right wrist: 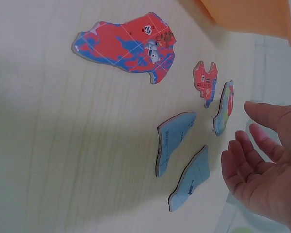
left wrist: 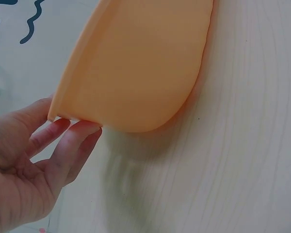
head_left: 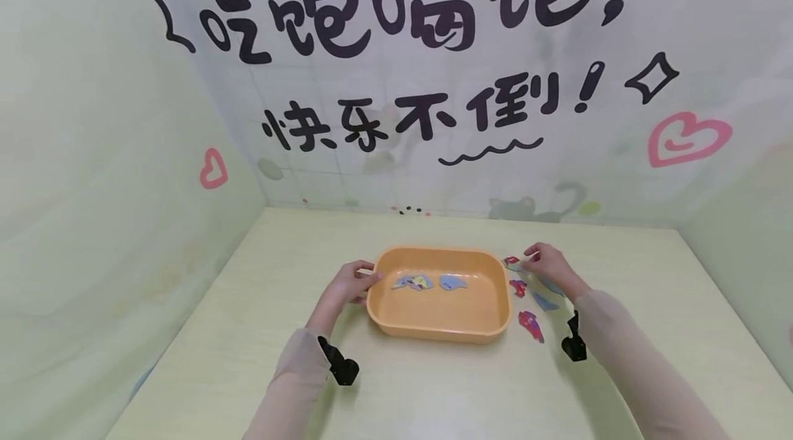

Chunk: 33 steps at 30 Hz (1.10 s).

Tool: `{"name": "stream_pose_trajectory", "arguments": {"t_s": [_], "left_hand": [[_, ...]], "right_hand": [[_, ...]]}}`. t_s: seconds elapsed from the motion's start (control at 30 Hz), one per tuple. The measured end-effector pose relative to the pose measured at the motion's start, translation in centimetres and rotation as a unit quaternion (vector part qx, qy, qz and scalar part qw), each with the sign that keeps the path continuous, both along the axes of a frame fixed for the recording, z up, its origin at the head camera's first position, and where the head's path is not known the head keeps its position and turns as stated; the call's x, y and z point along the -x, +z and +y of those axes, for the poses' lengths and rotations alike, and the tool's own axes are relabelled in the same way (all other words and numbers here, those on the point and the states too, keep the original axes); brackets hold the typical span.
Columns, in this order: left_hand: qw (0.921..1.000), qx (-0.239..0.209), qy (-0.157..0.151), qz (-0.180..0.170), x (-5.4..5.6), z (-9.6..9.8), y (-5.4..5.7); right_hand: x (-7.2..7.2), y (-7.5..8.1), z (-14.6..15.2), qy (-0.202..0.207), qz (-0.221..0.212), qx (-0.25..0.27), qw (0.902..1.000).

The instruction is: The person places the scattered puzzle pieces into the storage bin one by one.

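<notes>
At the left end of an orange plastic basin [head_left: 446,316], my left hand [head_left: 352,281] grips the rim, thumb over the top and fingers beneath. The left wrist view shows the basin's outer wall [left wrist: 140,68] tilted above its shadow. Inside lie a blue-and-yellow puzzle piece [head_left: 416,282] and a plain blue one [head_left: 453,282]. My right hand [right wrist: 266,160] hovers beside a multicoloured puzzle piece [right wrist: 224,109], fingers loosely bent and holding nothing. Near it lie a small red piece [right wrist: 205,82], two blue pieces, one nearer the multicoloured piece [right wrist: 173,138], and a larger red-and-blue map piece [right wrist: 131,46].
The pale wood-grain table [head_left: 421,392] reaches a white printed curtain [head_left: 384,178] at the back, with more fabric on both sides. The loose pieces are scattered right of the basin. A black wrist-camera mount [head_left: 575,340] sits on the right wrist.
</notes>
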<state>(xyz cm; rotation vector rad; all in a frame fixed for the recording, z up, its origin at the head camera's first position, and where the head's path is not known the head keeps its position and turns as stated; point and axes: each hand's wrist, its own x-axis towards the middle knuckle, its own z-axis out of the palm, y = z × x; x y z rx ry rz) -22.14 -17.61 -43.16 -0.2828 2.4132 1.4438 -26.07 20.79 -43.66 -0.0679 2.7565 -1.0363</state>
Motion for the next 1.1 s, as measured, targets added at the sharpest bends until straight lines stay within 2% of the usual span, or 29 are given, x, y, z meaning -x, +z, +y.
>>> {"name": "stream_pose_trajectory", "arguments": {"t_s": [0.17,0.57,0.83,1.1], "left_hand": [[1.0000,-0.006,0.001,0.004,-0.1,0.0,0.0],[0.9999,-0.008,0.004,0.005,-0.2,-0.1,0.0],[1.0000,-0.007,0.003,0.006,-0.3,-0.1,0.0],[0.9999,-0.010,0.005,0.005,-0.2,0.0,0.0]], "right_hand": [[0.4,-0.5,-0.9,0.009,-0.009,-0.006,0.9999],[1.2,-0.6,-2.2,0.019,-0.024,-0.064,0.9975],[1.9,-1.2,-2.1,0.023,-0.015,-0.112,0.9933],[2.0,-0.7,-2.2,0.042,0.009,-0.103,0.9938]]}}
